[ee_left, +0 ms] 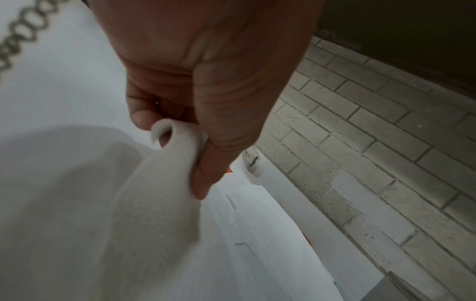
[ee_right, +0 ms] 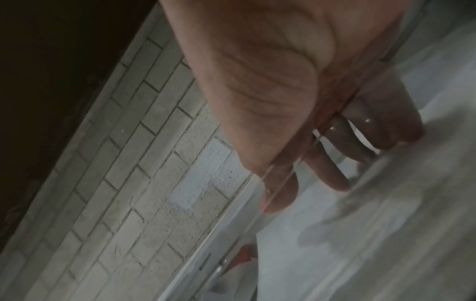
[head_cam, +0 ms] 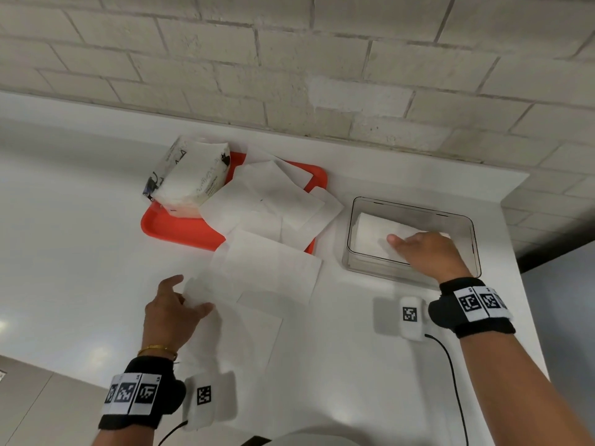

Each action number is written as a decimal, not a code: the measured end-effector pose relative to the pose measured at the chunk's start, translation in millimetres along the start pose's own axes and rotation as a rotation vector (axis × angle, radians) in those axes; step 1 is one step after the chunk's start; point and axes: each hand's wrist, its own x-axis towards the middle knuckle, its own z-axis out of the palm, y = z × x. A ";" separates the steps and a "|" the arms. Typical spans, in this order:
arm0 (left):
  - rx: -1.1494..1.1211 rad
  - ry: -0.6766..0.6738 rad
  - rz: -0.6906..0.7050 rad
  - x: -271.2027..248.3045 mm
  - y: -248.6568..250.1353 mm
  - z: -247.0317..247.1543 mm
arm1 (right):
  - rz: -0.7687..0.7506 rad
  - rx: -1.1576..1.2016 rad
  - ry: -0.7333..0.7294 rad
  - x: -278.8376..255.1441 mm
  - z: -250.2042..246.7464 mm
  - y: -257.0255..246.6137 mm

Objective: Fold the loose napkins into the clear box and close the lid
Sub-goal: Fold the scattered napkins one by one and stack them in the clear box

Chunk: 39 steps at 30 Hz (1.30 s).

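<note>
The clear box (head_cam: 463, 222) stands at the right of the white counter with folded white napkins (head_cam: 373, 236) inside. My right hand (head_cam: 428, 249) reaches into the box, fingers fairly straight, resting on the folded napkins (ee_right: 386, 234). Loose white napkins (head_cam: 267, 272) lie spread from the tray toward me. My left hand (head_cam: 180, 304) pinches the left edge of the nearest loose napkin (ee_left: 165, 183) between thumb and fingers, lifting it slightly. No lid shows in any view.
A red tray (head_cam: 170, 226) at the back holds an opened napkin pack (head_cam: 190, 175) and several flat napkins. A brick wall (head_cam: 322, 59) runs behind the counter. The counter's right edge (head_cam: 518, 252) is close beside the box.
</note>
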 end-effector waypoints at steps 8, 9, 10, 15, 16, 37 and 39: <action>-0.162 -0.017 0.074 0.1 0.9 8.5 | -0.122 0.049 0.140 -15.1 2.3 -15.5; -0.225 -0.036 0.063 0.1 0.7 7.3 | -0.190 0.090 0.229 -23.5 5.5 -23.1; -0.291 -0.058 0.048 -0.3 0.9 4.9 | -0.277 0.129 0.312 -33.3 9.6 -32.4; -0.594 -0.225 0.007 -14.1 13.3 -15.8 | -0.736 0.153 0.209 -88.1 42.7 -90.8; -0.644 -0.266 -0.001 -17.1 15.9 -20.6 | -0.771 0.141 0.081 -96.8 51.3 -101.4; -0.735 -0.497 0.148 -30.3 -12.4 -111.7 | -1.135 0.012 -0.259 -116.7 93.0 -213.5; -0.644 -0.555 0.201 -31.0 -10.0 -113.9 | -1.249 -0.084 -0.281 -132.3 83.6 -225.5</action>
